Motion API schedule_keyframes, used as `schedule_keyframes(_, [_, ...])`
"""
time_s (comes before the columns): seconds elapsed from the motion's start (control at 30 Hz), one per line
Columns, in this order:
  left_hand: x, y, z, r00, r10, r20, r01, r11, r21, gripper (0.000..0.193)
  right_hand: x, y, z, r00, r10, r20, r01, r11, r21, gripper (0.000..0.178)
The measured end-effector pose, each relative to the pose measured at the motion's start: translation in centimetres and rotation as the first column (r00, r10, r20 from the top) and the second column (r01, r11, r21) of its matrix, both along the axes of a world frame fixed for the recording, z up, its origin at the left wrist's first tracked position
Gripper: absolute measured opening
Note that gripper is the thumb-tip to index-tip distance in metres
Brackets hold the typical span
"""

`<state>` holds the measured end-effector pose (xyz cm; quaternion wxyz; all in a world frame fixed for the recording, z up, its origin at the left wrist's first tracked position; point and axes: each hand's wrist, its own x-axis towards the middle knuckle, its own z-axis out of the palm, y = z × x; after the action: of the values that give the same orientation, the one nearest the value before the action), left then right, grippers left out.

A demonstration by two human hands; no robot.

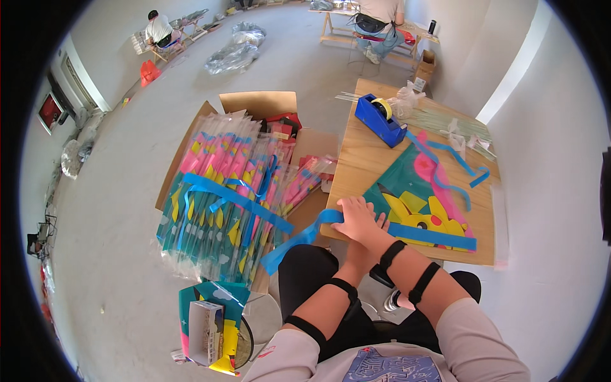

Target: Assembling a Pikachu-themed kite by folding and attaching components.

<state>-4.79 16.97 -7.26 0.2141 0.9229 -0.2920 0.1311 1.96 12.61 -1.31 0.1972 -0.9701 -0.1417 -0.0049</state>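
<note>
A triangular kite sheet [398, 175], teal with a yellow cartoon figure and a pink edge, lies flat on the wooden table. Along its near edge runs a wide blue ribbon [439, 238]. My forearms cross at the table's near left corner. Uppermost is my right hand [355, 218], its fingers bent and closed on the blue ribbon at the sheet's left corner; the ribbon's loose end hangs off the table. Beneath the right wrist, my left hand [383, 221] rests at the same edge, mostly hidden; only some fingertips show. Thinner blue strips [455, 153] curl over the sheet's right side.
A blue tape dispenser [380, 121] stands at the table's far left, with thin rods [445, 121] and plastic bags behind. Left of the table, a cardboard box [258, 102] holds several packed kites [216, 191]. A small box [207, 331] lies on a stool. Two people sit farther off.
</note>
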Motion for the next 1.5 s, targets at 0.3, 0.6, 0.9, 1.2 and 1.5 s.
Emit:
schedule_keyframes(0.3, [1.2,-0.3,-3.8,0.998,-0.018,0.067,0.019,1.0,-0.019,0.064,1.3,3.0,1.6,0.999,-0.031,-0.008,0.031,0.997,0.071,0.038])
schedule_keyframes(0.6, [-0.5,1.1,2.5,0.994,-0.07,-0.084,0.069,0.998,-0.012,0.091,1.4,-8.9,5.5,0.85,-0.473,0.232,0.26,0.76,0.596,0.021])
schedule_keyframes(0.9, [-0.5,0.8,2.8,0.991,-0.091,-0.095,0.095,0.995,0.039,0.087,-8.7,-32.4,5.8,0.638,-0.68,-0.362,0.71,0.336,0.619,0.025])
schedule_keyframes(1.2, [-0.3,0.8,3.1,0.99,-0.092,-0.104,0.105,0.986,0.129,0.085,-15.2,-38.7,1.9,0.473,-0.72,-0.507,0.776,0.067,0.628,0.027])
schedule_keyframes(1.5, [-0.4,1.3,3.4,0.992,-0.082,-0.095,0.098,0.979,0.177,0.083,-16.4,-42.6,-0.5,0.452,-0.713,-0.536,0.72,-0.063,0.691,0.017])
